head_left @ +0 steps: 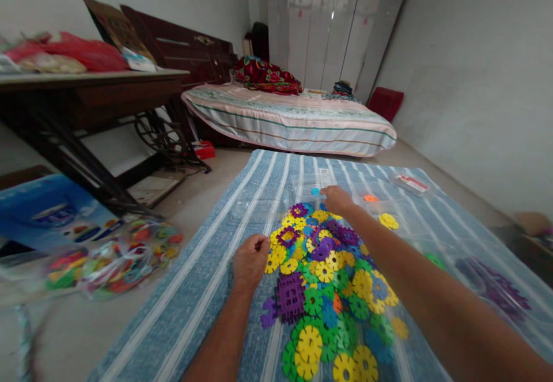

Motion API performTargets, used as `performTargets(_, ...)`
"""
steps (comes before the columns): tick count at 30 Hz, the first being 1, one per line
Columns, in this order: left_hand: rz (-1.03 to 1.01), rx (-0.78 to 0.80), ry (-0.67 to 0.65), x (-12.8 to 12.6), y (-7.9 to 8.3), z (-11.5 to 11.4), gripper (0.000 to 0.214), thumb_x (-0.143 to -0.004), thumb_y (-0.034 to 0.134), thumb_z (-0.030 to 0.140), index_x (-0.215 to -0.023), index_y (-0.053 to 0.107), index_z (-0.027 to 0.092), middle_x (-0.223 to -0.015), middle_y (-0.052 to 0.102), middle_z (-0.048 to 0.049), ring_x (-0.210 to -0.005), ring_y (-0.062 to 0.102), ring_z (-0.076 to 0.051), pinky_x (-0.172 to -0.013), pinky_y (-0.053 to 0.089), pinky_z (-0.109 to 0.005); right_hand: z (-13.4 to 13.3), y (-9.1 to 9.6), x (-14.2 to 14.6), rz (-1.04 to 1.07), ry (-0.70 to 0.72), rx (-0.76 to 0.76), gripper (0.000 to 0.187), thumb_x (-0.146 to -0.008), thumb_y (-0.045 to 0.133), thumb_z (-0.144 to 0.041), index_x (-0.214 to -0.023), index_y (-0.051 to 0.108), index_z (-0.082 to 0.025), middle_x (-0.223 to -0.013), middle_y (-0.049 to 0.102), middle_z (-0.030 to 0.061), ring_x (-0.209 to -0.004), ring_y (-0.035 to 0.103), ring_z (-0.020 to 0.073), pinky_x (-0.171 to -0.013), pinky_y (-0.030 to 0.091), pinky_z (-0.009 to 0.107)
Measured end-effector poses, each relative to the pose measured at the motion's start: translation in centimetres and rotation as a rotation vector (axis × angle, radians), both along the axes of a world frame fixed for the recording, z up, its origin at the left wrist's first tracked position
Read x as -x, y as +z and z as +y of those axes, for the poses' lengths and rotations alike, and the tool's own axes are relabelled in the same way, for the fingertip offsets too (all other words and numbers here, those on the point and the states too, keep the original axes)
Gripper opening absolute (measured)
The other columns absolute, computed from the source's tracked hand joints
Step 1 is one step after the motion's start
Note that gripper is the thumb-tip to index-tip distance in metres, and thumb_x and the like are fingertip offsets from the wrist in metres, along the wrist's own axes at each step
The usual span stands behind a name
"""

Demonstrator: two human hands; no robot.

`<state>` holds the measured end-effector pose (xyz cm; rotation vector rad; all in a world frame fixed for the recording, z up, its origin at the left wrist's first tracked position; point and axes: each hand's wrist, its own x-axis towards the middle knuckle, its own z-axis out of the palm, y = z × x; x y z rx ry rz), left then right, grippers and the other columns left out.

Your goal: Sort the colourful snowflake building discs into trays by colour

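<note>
A heap of plastic interlocking discs (324, 269), mostly yellow, green, blue and purple, is spread over a striped blue cloth. My left hand (251, 261) rests at the heap's left edge beside yellow discs, its fingers curled together; what they hold, if anything, is hidden. Beyond the heap, my right hand (337, 200) reaches over a clear plastic box (298, 185), fingers closed, with a small blue disc (315, 191) at the fingertips. Purple square lattice pieces (291, 297) lie by the near left side of the heap.
Clear trays to the right hold an orange disc (370, 198), a yellow disc (389, 220) and purple pieces (503, 290). A lidded clear box (410, 184) sits farther back. Bags of coloured pieces (116, 264) lie on the floor at left. A bed (294, 120) stands beyond.
</note>
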<state>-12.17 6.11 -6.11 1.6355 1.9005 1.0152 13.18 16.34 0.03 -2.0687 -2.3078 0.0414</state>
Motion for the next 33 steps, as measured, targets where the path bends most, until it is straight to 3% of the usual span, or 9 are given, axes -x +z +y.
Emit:
performTargets(8, 0.023, 0.005, 0.002, 0.0, 0.0, -0.1, 0.023, -0.079, 0.047, 0.037, -0.076, 0.064, 0.022, -0.079, 0.069, 0.0005, -0.074, 0.063, -0.014, -0.068, 0.044, -0.022, 0.7, -0.2, -1.0, -0.191, 0.011, 0.072, 0.034, -0.087, 0.039, -0.012, -0.113, 0.061, -0.020, -0.112, 0.063, 0.0126, -0.104, 0.059, 0.0214, -0.084, 0.046, 0.030)
performTargets(16, 0.026, 0.022, 0.009, -0.2, 0.3, -0.1, 0.022, -0.079, 0.048, 0.036, -0.075, 0.064, 0.021, -0.077, 0.069, 0.0006, -0.072, 0.062, -0.013, -0.067, 0.044, -0.022, -1.0, 1.3, -2.4, -0.259, 0.045, 0.156, 0.032, -0.086, 0.043, -0.015, -0.107, 0.066, -0.021, -0.109, 0.067, 0.0103, -0.104, 0.060, 0.0198, -0.085, 0.045, 0.028)
performTargets(21, 0.026, 0.023, -0.004, -0.3, 0.5, -0.2, 0.023, -0.078, 0.047, 0.036, -0.076, 0.064, 0.021, -0.078, 0.069, 0.0002, -0.074, 0.063, -0.014, -0.068, 0.044, -0.022, -1.2, 2.1, -2.4, -0.268, 0.045, 0.145, 0.034, -0.084, 0.043, -0.014, -0.109, 0.065, -0.020, -0.111, 0.066, 0.0120, -0.103, 0.061, 0.0209, -0.085, 0.045, 0.029)
performTargets(33, 0.010, 0.027, 0.014, -0.4, 0.5, -0.1, 0.021, -0.077, 0.049, 0.036, -0.075, 0.064, 0.022, -0.076, 0.069, 0.0012, -0.073, 0.062, -0.013, -0.069, 0.045, -0.022, -0.7, 1.9, -2.2, -0.278, -0.011, 0.113, 0.034, -0.084, 0.043, -0.014, -0.112, 0.062, -0.018, -0.112, 0.064, 0.0137, -0.105, 0.060, 0.0228, -0.084, 0.046, 0.030)
